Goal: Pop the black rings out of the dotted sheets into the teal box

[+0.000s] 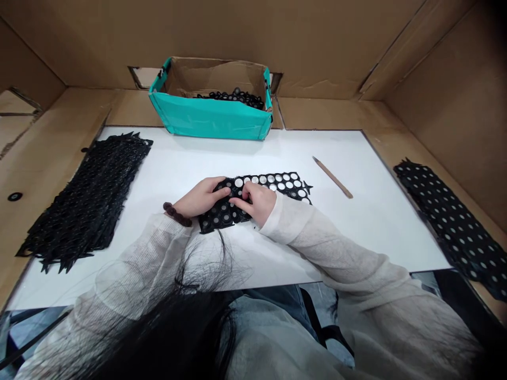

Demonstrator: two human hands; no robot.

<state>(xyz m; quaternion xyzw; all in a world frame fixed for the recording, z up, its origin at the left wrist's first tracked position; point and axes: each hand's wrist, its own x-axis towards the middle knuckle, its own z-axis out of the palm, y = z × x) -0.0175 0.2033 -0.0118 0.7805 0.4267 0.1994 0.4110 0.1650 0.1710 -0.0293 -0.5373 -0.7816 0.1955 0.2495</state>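
Note:
A black perforated sheet point(282, 182) with rows of round holes lies on the white board in front of me. White shows through the open holes on its right part. On its left part the holes have dark rings with small pale centres. My left hand point(204, 197) grips the sheet's left part, thumb on top and fingers at the far edge. Over the middle of the sheet, my right hand point(259, 203) has its fingers curled and its thumb pointing left against the surface. Whatever lies between those fingertips is hidden.
A teal-edged cardboard box point(209, 119) holds loose black rings point(237, 97) at the back. Stacked black perforated sheets point(87, 195) lie left; more dotted black sheets point(455, 221) lie right. A brown pointed stick point(332, 177) rests on the white board point(348, 232). Cardboard walls surround the table.

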